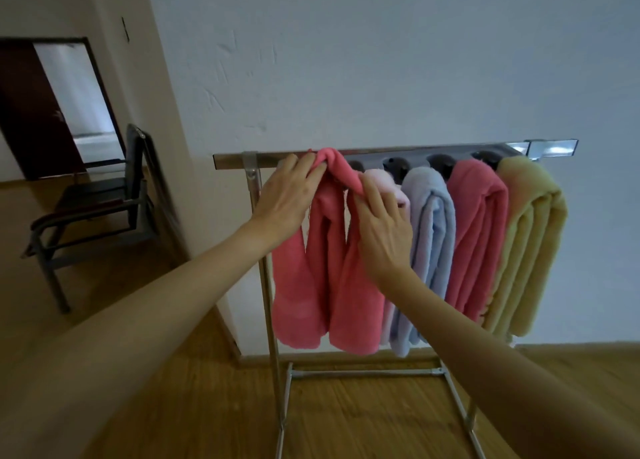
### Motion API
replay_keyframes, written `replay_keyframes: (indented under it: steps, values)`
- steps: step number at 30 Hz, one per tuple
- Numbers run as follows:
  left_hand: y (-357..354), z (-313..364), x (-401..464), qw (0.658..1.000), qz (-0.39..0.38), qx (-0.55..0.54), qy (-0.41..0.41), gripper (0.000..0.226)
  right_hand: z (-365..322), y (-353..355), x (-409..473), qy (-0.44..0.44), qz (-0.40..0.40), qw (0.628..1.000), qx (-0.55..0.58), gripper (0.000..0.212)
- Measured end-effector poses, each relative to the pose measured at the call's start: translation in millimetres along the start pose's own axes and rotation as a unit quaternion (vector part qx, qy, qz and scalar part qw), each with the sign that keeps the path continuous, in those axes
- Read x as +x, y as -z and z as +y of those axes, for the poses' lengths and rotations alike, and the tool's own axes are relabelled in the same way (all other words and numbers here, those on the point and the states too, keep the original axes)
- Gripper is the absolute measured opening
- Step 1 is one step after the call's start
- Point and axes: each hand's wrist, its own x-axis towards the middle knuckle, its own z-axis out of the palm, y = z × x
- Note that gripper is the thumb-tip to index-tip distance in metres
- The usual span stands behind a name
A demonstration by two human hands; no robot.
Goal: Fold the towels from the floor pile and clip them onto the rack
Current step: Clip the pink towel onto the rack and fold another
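Observation:
A folded coral-pink towel (325,261) hangs at the left end of the metal rack (235,160), its top bunched up at the bar. My left hand (289,195) grips the bunched top from the left. My right hand (381,230) pinches the same top from the right, fingers curled into the cloth. To the right hang a pale pink towel (384,181), a light blue towel (433,237), another coral towel (478,223) and a yellow towel (530,244). Dark round clips (396,166) sit along the bar above them. The clip behind the held towel is hidden.
The rack stands against a white wall on a wooden floor (214,406). A dark metal chair (104,202) sits to the left by a wall corner, with an open doorway (76,102) behind it.

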Motion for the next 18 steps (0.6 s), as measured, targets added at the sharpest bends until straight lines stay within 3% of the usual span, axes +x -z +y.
replay_keyframes:
  steps: [6,9,13,18]
  values:
    - [-14,0,-17,0.999,-0.004,-0.024,-0.037,0.054,12,-22,-15,0.040,-0.020,0.999,0.002,0.041]
    - [-23,-2,-35,0.997,-0.008,-0.075,-0.015,0.055,13,-26,-22,0.061,-0.039,0.996,0.057,0.045]
    - [-24,5,-51,0.985,0.041,-0.166,0.024,0.049,17,-30,-33,0.064,-0.043,0.985,0.153,0.058]
    - [-33,17,-57,0.966,0.061,-0.234,0.093,0.054,25,-36,-39,0.083,-0.052,0.981,0.170,0.066]
